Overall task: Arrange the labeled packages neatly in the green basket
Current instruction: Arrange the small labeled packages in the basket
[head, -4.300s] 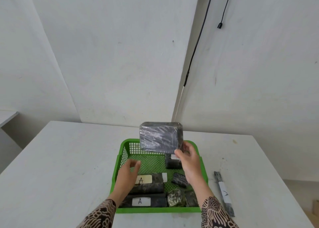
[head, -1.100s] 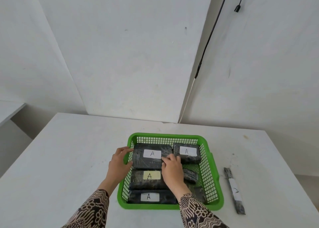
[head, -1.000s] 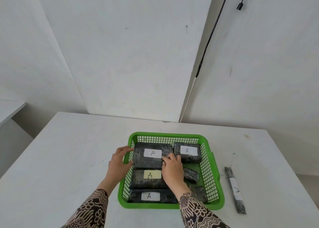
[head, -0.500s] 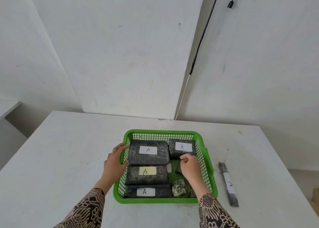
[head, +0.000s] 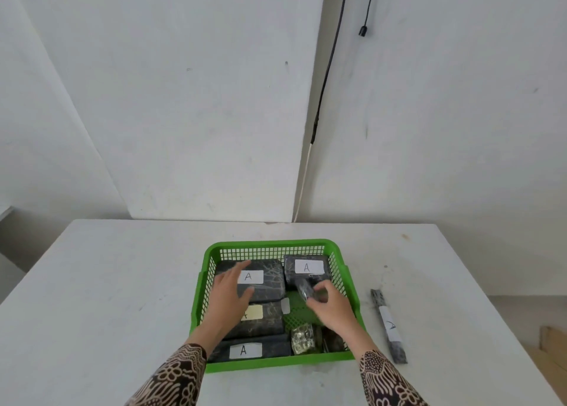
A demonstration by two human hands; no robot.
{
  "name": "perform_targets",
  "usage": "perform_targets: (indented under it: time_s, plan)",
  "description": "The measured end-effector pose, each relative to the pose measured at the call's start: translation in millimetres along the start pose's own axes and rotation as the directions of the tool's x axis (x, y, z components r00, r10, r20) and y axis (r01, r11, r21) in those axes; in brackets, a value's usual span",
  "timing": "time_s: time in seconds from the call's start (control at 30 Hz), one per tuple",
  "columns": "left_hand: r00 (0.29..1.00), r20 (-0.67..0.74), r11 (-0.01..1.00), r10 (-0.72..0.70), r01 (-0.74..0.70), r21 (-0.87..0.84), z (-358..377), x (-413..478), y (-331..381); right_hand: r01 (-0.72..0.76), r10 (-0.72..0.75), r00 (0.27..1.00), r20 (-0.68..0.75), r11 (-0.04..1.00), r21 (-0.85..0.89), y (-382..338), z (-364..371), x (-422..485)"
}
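The green basket [head: 273, 245] sits mid-table and holds several black wrapped packages with "A" labels. A large package [head: 267, 279] lies at the back left, a smaller one [head: 306, 267] at the back right, one with a yellowish label [head: 264, 319] in the middle left, and a long one [head: 248, 350] along the front. My left hand [head: 228, 298] hovers open over the left-side packages. My right hand [head: 329, 309] grips a small dark package [head: 305, 292] above the basket's right half. Two small packets [head: 302, 339] lie in the front right corner.
A long thin black package with a white label [head: 388, 326] lies on the white table [head: 107, 283] to the right of the basket. White walls stand behind the table, and a black cable [head: 329, 55] hangs down in the corner.
My right hand has closed on the small dark package and raised it inside the basket. My left hand moved from the basket's left rim to over the left packages.
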State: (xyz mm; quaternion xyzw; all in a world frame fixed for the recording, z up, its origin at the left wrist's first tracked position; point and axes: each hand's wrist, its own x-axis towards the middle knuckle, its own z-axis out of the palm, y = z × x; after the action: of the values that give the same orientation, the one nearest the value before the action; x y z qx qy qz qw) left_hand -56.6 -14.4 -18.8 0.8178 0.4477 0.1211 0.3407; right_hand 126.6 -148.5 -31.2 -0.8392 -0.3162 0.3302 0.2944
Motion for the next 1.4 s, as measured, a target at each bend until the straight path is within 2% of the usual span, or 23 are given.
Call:
perform_targets:
  time_s: [0.07, 0.17, 0.33, 0.47, 0.63, 0.7, 0.83, 0.97, 1.03, 1.17, 1.27, 1.4]
  plan:
    - [0.993, 0.101, 0.988, 0.069, -0.053, -0.148, -1.7, -1.0, 20.0, 0.018, -0.02, 1.0, 0.006, 0.975, 0.221, -16.3, -12.1, -6.1]
    - [0.979, 0.137, 0.935, 0.15, -0.096, -0.34, -5.6, -2.6, 50.7, 0.013, -0.018, 1.0, 0.009, 0.903, 0.43, -40.8, -31.7, -17.5]
    - [0.956, 0.208, 0.741, 0.206, -0.014, -0.671, -10.1, -6.7, 92.0, 0.062, -0.021, 0.997, -0.08, 0.834, 0.548, -63.8, -58.3, -31.0]
    - [0.967, 0.17, 0.671, 0.188, 0.0, -0.741, -6.7, -7.6, 105.2, 0.101, -0.027, 0.99, -0.141, 0.83, 0.549, -62.7, -67.9, -34.9]
    - [0.982, 0.147, 0.695, 0.122, 0.021, -0.719, 4.2, -3.6, 112.5, 0.098, -0.014, 0.987, -0.159, 0.839, 0.536, -53.5, -69.4, -35.8]
    - [0.982, 0.16, 0.719, 0.1, 0.039, -0.694, 10.0, -1.7, 112.9, 0.095, 0.011, 0.978, -0.208, 0.865, 0.492, -49.1, -67.0, -34.5]
    - [0.982, 0.185, 0.781, 0.032, 0.09, -0.618, 24.0, 3.7, 104.8, 0.074, 0.048, 0.911, -0.41, 0.958, 0.276, -19.7, -54.3, -23.2]
    - [0.956, 0.273, 0.859, -0.104, 0.225, -0.461, 46.7, 11.6, 85.5, -0.003, 0.055, 0.925, -0.376, 0.991, 0.137, 15.8, -34.3, -16.3]
    - [0.941, 0.298, 0.882, -0.162, 0.273, -0.383, 60.3, 15.4, 78.6, 0.017, 0.021, 0.912, -0.41, 0.996, 0.089, 26.1, -25.1, -16.6]
    - [0.932, 0.283, 0.911, -0.228, 0.307, -0.277, 83.5, 23.6, 75.2, 0.074, -0.036, 0.875, -0.484, 0.996, 0.059, 33.6, -17.7, -16.6]
    - [0.936, 0.276, 0.943, -0.219, 0.275, -0.185, 98.1, 29.6, 76.0, 0.083, -0.044, 0.858, -0.512, 0.995, 0.052, 35.4, -13.9, -16.4]
    - [0.927, 0.278, 0.942, -0.25, 0.3, -0.151, 112.6, 39.1, 78.1, 0.096, -0.056, 0.842, -0.537, 0.994, 0.047, 39.1, -8.6, -12.0]
